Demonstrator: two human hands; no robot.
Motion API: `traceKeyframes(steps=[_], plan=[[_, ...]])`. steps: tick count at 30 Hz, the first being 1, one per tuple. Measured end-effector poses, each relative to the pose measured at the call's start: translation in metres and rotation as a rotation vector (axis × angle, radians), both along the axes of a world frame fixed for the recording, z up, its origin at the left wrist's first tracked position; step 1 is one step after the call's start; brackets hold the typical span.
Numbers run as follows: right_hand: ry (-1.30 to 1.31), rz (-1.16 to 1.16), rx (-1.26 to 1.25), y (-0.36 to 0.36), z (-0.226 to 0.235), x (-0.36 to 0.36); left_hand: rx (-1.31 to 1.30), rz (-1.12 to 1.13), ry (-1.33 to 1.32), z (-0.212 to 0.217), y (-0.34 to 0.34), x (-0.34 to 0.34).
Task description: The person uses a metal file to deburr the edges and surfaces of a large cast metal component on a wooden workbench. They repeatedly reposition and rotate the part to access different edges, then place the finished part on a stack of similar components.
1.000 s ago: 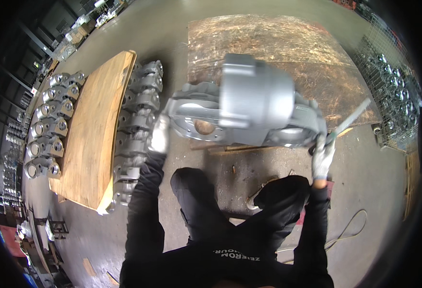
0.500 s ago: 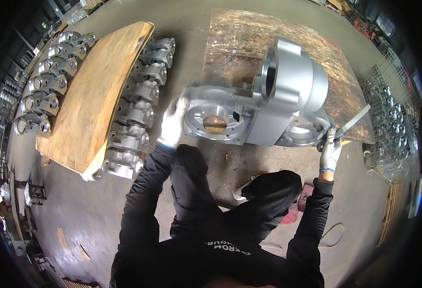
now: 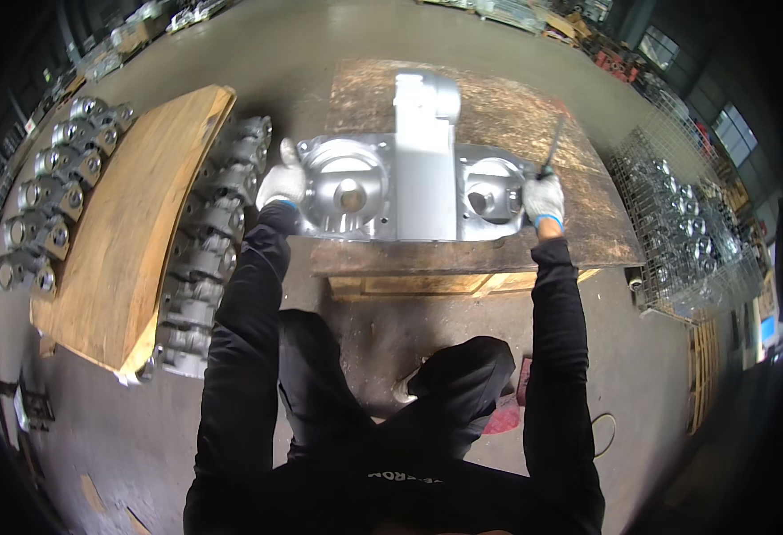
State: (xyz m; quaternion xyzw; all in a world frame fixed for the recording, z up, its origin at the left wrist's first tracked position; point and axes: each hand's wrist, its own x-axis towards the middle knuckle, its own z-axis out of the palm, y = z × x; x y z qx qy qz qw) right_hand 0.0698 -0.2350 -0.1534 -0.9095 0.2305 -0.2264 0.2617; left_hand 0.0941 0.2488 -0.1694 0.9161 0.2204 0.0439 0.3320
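Note:
A large silvery metal casting [image 3: 425,178] with a round opening at each end and a raised block in its middle is over the worn wooden tabletop [image 3: 578,241]. Whether it bears fully on the wood I cannot tell. My left hand [image 3: 282,183], in a white glove, grips the casting's left end, its thumb sticking up. At the other end my gloved right hand [image 3: 544,198] is closed around the dark handle of a file [image 3: 557,138], whose blade points away from me. That hand also touches the casting's right edge; some of its fingers are hidden.
To the left, a tilted wooden board [image 3: 142,214] stands between two rows of smaller metal castings [image 3: 202,259]. A wire mesh cage [image 3: 676,214] full of metal parts stands right of the table. A red piece [image 3: 502,416] lies on the floor near my foot.
The casting has moved away from me and turned, so its openings now face up toward me. Both hands have travelled with it, and the file now points more straight ahead.

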Motion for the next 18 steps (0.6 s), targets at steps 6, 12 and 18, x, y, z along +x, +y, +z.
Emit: traceKeyframes(steps=[6, 12, 18], plan=[[0.380, 0.121, -0.249, -0.005, -0.002, 0.076, 0.048, -0.036, 0.068, 0.009, -0.012, 0.063], [0.303, 0.156, -0.164, -0.007, 0.000, 0.087, 0.202, -0.122, 0.120, 0.015, -0.008, 0.086], [0.331, 0.154, -0.137, 0.001, 0.010, 0.072, 0.530, -0.126, -0.107, 0.039, -0.016, 0.050]])
